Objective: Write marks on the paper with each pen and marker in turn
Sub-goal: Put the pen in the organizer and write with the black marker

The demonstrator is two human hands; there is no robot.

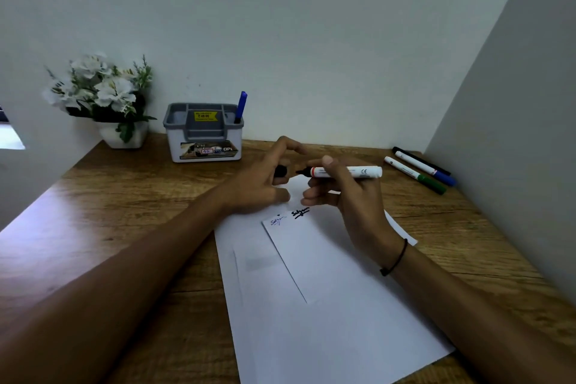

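My right hand (349, 196) holds a white marker (358, 171) level above the paper, its black tip bare and pointing left. My left hand (265, 178) pinches the marker's black cap (280, 171) a short gap from that tip. White paper (327, 305) lies on the wooden desk (124, 212), with a smaller sheet (311, 249) on top. Near that sheet's far edge are a small blue mark (277, 221) and a bolder black mark (300, 212).
At the back stands a grey and white pen holder (204, 134) with a blue pen (241, 106) in it. A pot of white flowers (103, 97) stands left of it. Green, blue and black markers (420, 168) lie at the far right by the partition wall.
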